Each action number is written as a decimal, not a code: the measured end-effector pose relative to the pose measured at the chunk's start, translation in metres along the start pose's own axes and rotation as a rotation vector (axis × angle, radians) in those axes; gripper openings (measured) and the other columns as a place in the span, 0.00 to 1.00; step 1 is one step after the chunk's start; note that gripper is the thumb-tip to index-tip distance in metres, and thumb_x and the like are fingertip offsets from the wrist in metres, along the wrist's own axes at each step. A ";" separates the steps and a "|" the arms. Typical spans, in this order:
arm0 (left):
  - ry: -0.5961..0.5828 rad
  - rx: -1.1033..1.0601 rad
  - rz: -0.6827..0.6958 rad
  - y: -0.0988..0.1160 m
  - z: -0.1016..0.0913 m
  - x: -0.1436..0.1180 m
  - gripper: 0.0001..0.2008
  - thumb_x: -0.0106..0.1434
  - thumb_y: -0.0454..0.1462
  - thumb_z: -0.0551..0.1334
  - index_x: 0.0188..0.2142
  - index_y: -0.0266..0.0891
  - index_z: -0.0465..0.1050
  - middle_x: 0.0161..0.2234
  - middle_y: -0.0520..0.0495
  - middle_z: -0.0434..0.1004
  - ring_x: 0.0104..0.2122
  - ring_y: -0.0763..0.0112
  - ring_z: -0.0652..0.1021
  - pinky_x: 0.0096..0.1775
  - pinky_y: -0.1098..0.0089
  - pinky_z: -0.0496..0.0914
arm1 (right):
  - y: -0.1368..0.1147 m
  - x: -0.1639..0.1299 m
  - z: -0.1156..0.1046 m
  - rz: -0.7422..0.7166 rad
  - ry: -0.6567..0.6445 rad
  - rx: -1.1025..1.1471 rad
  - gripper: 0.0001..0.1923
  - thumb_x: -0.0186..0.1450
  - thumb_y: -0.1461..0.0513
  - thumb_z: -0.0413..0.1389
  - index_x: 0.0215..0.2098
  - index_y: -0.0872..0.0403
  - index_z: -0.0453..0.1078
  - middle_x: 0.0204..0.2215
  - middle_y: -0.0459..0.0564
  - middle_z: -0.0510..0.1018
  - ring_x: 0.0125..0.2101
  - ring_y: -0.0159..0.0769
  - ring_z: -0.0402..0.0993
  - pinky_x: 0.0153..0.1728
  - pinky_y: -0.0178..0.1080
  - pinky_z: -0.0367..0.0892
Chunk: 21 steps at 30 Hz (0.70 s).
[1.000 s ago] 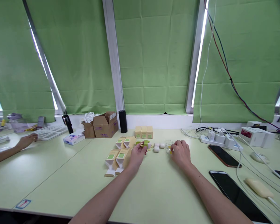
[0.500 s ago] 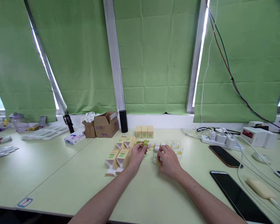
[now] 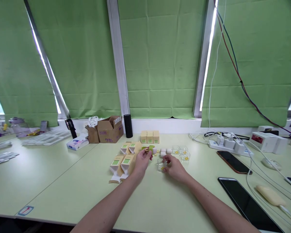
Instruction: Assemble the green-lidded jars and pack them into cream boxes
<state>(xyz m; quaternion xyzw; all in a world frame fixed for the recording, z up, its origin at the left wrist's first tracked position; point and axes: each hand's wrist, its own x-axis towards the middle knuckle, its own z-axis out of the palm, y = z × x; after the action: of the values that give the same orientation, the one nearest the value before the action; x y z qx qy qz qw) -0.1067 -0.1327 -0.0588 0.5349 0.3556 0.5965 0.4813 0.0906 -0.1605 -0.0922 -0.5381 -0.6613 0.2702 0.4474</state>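
My left hand (image 3: 142,161) is closed in a pinch on a small green piece with a beige loop (image 3: 147,149), partly hidden by the fingers. My right hand (image 3: 176,169) grips the right side of a small clear cup (image 3: 160,164) with a yellow spot, low over the table. Beyond it sit several small white cylinders (image 3: 163,153) and several more clear cups (image 3: 183,150). Left of my left hand stand several opened cream boxes (image 3: 115,163) with green labels and flaps spread. Three closed cream boxes (image 3: 149,137) are lined up behind.
At the back stand a brown carton (image 3: 111,130), a black cylinder (image 3: 128,126) and a tissue pack (image 3: 78,142). To the right lie a phone (image 3: 234,162), a tablet-like device (image 3: 247,200), a power strip (image 3: 229,147) and loose white cables. White trays (image 3: 47,137) lie at the left.
My right hand has come down slightly and closed on the side of the clear cup. My left hand stays put. Another person's hand at the far left has gone out of view.
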 end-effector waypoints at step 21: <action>0.001 -0.108 -0.024 -0.002 0.000 0.002 0.24 0.50 0.53 0.75 0.34 0.36 0.76 0.29 0.50 0.75 0.29 0.71 0.73 0.36 0.69 0.68 | -0.028 -0.002 -0.020 0.156 -0.078 1.222 0.24 0.58 0.52 0.69 0.51 0.48 0.76 0.40 0.50 0.82 0.38 0.44 0.80 0.43 0.49 0.73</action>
<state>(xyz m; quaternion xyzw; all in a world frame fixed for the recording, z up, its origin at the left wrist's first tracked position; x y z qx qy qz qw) -0.1060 -0.1305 -0.0602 0.5036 0.3295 0.6094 0.5161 0.0956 -0.1722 -0.0600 -0.2212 -0.3615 0.6516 0.6291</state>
